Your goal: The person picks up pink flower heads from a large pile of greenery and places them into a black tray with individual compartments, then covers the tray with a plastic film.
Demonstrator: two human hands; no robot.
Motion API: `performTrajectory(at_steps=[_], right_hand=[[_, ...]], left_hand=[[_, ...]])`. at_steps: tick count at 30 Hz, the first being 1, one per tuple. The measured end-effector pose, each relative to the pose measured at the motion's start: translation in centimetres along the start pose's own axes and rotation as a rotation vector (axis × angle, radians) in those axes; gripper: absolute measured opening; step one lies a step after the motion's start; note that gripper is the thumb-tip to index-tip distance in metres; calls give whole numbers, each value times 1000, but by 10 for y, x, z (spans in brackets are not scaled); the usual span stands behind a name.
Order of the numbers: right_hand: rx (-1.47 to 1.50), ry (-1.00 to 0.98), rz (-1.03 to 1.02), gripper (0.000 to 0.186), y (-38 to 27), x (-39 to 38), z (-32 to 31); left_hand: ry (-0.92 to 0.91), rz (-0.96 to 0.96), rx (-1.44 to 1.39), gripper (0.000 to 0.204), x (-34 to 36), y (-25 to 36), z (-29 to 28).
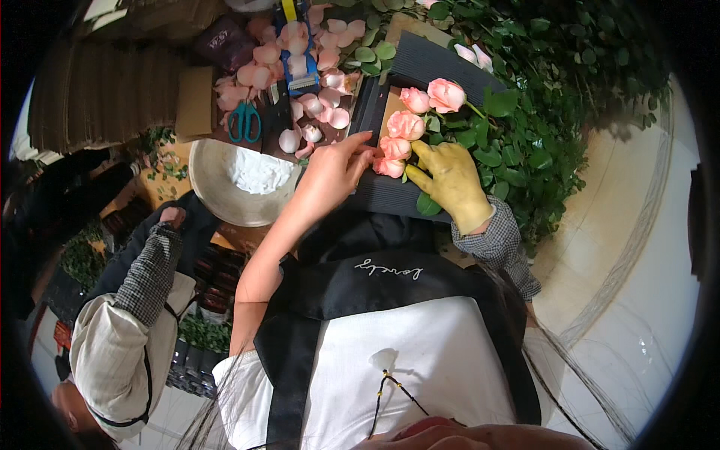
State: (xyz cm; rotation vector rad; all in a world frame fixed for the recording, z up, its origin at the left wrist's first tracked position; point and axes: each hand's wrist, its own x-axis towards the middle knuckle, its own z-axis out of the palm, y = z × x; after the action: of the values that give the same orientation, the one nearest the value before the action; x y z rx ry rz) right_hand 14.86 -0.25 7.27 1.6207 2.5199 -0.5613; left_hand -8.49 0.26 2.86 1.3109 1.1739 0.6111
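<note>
Several pink roses (406, 125) lie in a slanting row on a dark ribbed board (377, 196), their stems toward the right. My bare left hand (341, 166) is at the left side of the lowest blooms, its index finger stretched out along the board and the other fingers bent near the petals. On the other side, my right hand (454, 184) in a yellow glove closes thumb and fingers around the base of the lowest rose (389, 167). The stem under the glove is hidden.
Green leafy stems (517, 150) heap up on the right. Loose petals (259, 71), teal-handled scissors (244, 123) and a blue tape dispenser (298, 56) lie at the far left. Closer are a round bowl (206, 187) with white pieces and another person's sleeve (150, 266). Cardboard (97, 97) is stacked beyond.
</note>
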Motion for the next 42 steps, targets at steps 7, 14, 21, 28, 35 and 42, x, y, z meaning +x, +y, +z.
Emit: performTrajectory(at_steps=[7,14,21,28,35,42], right_hand=[[134,183,151,30,2,-9,-22],[167,362,22,27,35,7,15],[237,203,65,53,21,-5,19],[61,177,64,57,32,-2,51],[325,212,253,32,41,3,15],[510,147,153,29,60,13,23]], left_hand=[[25,499,776,32,12,34,19],[154,286,224,20,26,23,19],[160,-18,-48,29,29,-16,16],[267,645,589,26,36,14,24],[359,683,899,26,37,5,52],[551,479,618,27,44,7,55]])
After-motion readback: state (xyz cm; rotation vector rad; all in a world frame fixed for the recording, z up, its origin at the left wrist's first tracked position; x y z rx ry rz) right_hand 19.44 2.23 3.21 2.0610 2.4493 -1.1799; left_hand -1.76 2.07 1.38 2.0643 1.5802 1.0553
